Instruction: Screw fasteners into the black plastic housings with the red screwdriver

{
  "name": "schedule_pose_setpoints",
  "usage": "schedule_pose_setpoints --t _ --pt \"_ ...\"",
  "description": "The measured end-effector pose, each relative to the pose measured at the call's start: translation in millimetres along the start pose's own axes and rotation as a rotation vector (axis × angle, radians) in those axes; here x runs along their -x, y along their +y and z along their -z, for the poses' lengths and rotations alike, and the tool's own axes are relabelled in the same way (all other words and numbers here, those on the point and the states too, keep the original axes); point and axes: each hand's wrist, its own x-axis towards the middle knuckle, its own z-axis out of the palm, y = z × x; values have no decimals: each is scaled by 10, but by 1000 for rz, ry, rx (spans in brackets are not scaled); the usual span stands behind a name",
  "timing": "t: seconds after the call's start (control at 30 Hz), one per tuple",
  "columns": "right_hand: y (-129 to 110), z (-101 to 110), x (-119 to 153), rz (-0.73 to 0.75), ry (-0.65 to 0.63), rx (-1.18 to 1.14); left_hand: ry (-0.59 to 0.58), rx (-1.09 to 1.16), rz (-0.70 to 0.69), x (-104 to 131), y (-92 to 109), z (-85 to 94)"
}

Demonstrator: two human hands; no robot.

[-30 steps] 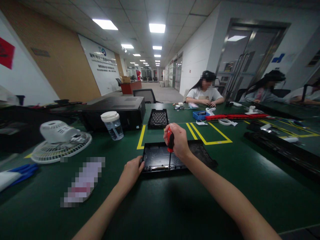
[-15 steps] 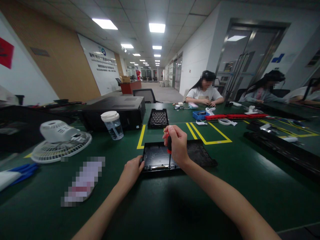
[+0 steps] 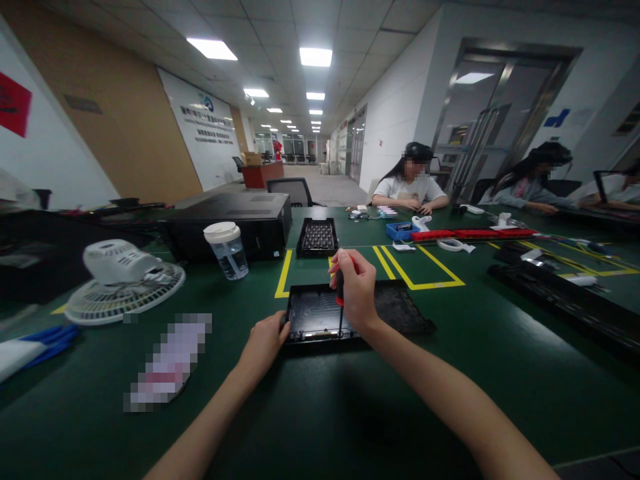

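A shallow black panel (image 3: 385, 307) with raised edges lies on the green table in front of me. My left hand (image 3: 265, 340) grips its left edge, fingers wrapped round the near left corner. In my right hand (image 3: 356, 287) is a red and black screwdriver (image 3: 340, 287), held upright with its shaft pointing down. The tip reaches the panel's near edge, beside a small metallic strip (image 3: 321, 333). Whether the tip sits in a screw cannot be made out.
Behind the panel stands a black tray (image 3: 318, 237). To the left are a lidded cup (image 3: 227, 252), a white fan (image 3: 125, 283), a large black case (image 3: 225, 220) and blue gloves (image 3: 50, 343). Long black parts (image 3: 565, 307) lie right. A person (image 3: 413, 183) sits across the table.
The whole view has shifted very slightly. Both hands keep their places on the panel and the screwdriver, and a person at the far right has moved their arms a little.
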Motion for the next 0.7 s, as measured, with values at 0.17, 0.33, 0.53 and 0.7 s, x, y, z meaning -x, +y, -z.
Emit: schedule_pose_setpoints --t 0.17,0.33,0.53,0.7 --pt "6 -29 13 -8 28 21 -13 15 16 14 17 25" --pt "6 -33 14 11 38 30 -6 25 5 15 19 31" --pt "-2 -31 8 11 58 48 6 7 -4 -2 -10 1" --pt "-7 -38 16 26 71 55 -11 11 13 0 11 10"
